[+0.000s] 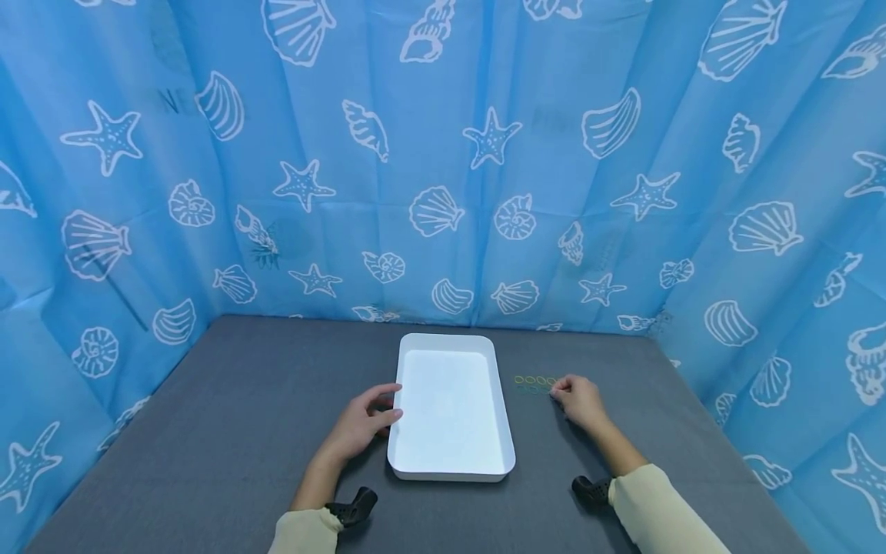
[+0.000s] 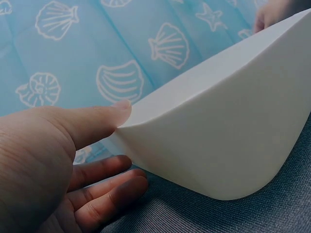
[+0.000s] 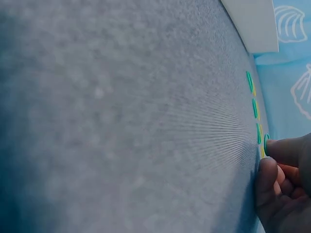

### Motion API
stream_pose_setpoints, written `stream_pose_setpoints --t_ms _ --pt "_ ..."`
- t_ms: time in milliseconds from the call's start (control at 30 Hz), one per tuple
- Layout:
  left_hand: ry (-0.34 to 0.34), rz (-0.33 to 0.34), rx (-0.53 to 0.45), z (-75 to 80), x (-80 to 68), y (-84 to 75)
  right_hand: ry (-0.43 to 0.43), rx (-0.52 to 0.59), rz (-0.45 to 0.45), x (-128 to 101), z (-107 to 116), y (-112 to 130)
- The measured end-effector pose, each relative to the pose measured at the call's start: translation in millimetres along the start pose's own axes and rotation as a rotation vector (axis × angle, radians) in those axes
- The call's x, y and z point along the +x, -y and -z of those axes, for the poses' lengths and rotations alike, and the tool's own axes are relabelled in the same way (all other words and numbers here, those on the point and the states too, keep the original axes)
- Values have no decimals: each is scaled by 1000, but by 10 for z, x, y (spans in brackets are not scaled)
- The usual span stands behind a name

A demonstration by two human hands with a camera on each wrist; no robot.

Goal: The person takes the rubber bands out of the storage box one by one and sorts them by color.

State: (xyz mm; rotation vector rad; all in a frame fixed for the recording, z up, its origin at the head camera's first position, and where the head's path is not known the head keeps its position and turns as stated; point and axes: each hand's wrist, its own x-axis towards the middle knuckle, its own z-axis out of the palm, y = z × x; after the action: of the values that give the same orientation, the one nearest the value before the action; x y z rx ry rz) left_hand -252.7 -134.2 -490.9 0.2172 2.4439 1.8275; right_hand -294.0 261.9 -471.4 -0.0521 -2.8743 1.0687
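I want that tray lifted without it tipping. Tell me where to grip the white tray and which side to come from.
Grip the white tray by its long side rims, one hand to each. The left hand already rests at the left rim, thumb over the edge and fingers beneath the flared wall. Bring the right hand, now at the small rings, to the right rim.

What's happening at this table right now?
A person sits at a grey table ringed by a blue seashell curtain. Their left hand grips the left rim of an empty white tray, thumb on top. Their right hand pinches the nearest of a row of small yellow and green rings lying just right of the tray.
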Motion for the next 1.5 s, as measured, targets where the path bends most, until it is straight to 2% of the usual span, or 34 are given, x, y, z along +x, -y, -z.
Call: stream_pose_setpoints --t_ms 167,267,800,900,1100,1233,1367,1500 --pt "-7 -7 -10 -1 -23 -24 -2 34 -70 57 -20 -29" --pt "-10 -6 -9 6 -26 -28 -12 19 -91 96 -31 -40" --pt "-1 -1 -20 1 -8 -4 -62 -104 -122 164 -29 -24" --pt "-8 -3 -9 -8 0 -2 -69 -52 -124 156 -28 -44" --pt "-20 -17 10 -34 23 11 -52 183 -128 106 17 -110" --pt "-13 -19 3 -20 11 13 -18 294 -116 37 65 -126" --pt "-6 -1 -20 1 2 21 30 330 -106 -39 132 -113" --pt "-8 14 -44 39 2 55 82 291 -64 -137 203 -111"
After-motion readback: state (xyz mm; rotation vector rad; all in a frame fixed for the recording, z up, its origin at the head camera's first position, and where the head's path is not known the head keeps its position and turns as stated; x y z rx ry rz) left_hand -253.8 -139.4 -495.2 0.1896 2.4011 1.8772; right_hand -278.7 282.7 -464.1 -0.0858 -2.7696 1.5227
